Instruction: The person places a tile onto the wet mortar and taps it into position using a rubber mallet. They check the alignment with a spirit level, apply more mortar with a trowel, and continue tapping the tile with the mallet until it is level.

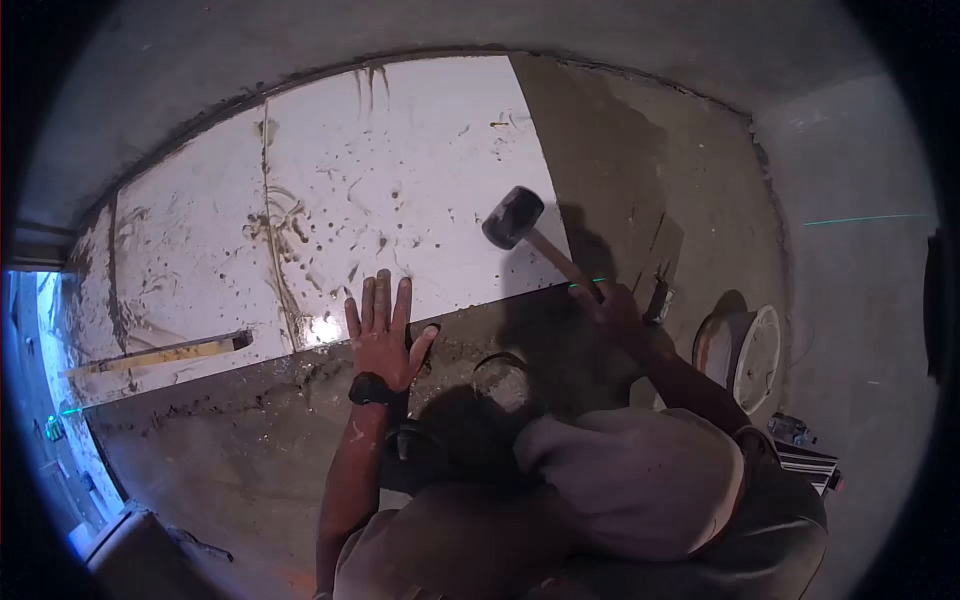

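Observation:
My left hand (382, 335) is spread with its fingertips over the near edge of a large white tile (430, 180) spotted with grey mortar; a dark watch is on the wrist. My right hand (610, 308) grips the wooden handle of a mallet (513, 218). The mallet's black head is over the tile's right part. A mortar-smeared joint separates this tile from another white tile (190, 230) on the left.
Grey mortar (610, 130) covers the floor right of the tile. A white round bucket (757, 358) stands at the right, near the wall (850, 180) with a green laser line. A long slot (170, 355) lies in the left tile. Tools lie at lower right.

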A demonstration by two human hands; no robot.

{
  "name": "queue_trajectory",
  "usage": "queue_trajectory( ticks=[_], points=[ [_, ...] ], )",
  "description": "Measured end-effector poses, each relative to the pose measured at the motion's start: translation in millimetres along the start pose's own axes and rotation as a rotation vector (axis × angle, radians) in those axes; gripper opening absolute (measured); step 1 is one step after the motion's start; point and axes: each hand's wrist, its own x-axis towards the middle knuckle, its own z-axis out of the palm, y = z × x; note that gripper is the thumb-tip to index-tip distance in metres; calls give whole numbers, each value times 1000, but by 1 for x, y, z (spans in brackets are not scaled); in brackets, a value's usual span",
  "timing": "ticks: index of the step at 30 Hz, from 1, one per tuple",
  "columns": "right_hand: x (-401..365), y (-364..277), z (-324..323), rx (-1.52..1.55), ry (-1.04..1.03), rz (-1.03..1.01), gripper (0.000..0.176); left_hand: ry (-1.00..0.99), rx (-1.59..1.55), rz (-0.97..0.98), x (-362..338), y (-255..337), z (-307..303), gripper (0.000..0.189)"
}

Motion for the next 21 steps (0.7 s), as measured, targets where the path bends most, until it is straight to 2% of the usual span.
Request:
queue_trajectory(
  ticks=[2, 5, 7, 8, 10, 14, 19, 21],
  points=[
    [9, 3, -8, -8, 3, 23, 49, 4, 0, -10, -1, 1, 1, 82],
    [18, -6, -16, 137, 85, 46, 49, 19, 3, -3, -1, -1, 3, 82],
    [21, 19, -1, 47, 178, -63, 46, 12, 7, -9, -1, -1, 2, 82],
    [17, 30, 2, 48, 177, -64, 46, 3, 9, -11, -1, -1, 2, 82],
    [5, 38, 4, 106, 41, 57, 44, 5, 3, -11, -2, -2, 4, 82],
    [-2, 43, 5, 11, 41, 59, 41, 3, 18, -21, -1, -1, 4, 82],
    [2, 48, 2, 6, 34, 95, 48, 25, -12, -4, 0, 0, 5, 84],
    [2, 62, 12, -52, 124, 51, 45, 23, -55, 8, -2, -3, 5, 86]
  ],
)
